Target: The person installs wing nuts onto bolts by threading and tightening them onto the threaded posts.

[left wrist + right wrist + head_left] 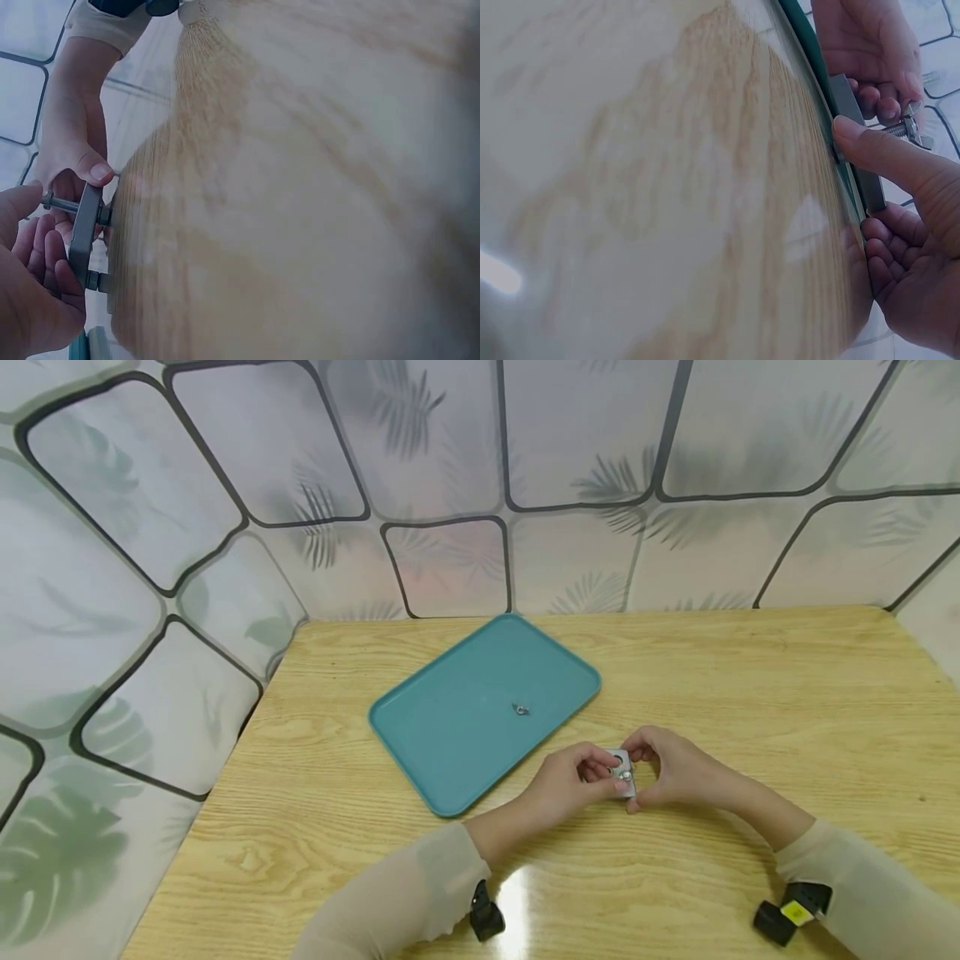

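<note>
A small grey metal plate (619, 760) with a dark hole is held between both hands just above the table. My right hand (678, 770) grips the plate by its edges, thumb on one side and curled fingers on the other. Out of the plate's face stands a threaded wing screw (911, 129). My left hand (568, 785) pinches the screw's outer end between thumb and index finger, its other fingers curled near the plate. Nuts (105, 216) show on the plate's opposite face in the left wrist view. Fingers partly hide the plate.
A teal tray (465, 727) lies at an angle left of and beyond the hands. On it rests a small metal part (521, 709), too small to identify surely. The wood-grain table (750, 693) meets a patterned wall covering (570, 552) at the back.
</note>
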{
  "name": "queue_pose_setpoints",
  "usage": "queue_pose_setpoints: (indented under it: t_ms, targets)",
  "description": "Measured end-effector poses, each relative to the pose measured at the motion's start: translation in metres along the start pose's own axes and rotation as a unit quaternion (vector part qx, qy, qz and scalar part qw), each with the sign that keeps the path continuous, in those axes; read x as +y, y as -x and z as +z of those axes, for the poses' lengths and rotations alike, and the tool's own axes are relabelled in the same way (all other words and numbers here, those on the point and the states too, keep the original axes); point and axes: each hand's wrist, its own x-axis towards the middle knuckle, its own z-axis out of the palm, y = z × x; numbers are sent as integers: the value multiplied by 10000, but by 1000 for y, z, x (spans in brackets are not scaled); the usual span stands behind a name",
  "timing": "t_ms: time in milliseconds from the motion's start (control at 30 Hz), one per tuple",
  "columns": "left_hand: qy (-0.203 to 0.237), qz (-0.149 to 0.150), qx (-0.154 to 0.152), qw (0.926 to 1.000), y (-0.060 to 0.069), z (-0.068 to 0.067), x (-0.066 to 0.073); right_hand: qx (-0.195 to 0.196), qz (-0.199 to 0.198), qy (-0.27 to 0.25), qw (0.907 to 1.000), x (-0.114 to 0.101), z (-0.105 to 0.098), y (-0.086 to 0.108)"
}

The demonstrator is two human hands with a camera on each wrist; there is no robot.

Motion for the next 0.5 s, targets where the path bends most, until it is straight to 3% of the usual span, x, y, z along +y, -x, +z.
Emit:
queue_pose_setpoints:
  t_ms: [267,500]
  targets:
    - [49,-108,74,9999,0,-1,-2,35,-5,-42,10000,3,2,-1]
    - [64,-24,40,10000,-1,0,-2,2,-44,-65,10000,4,1,-1]
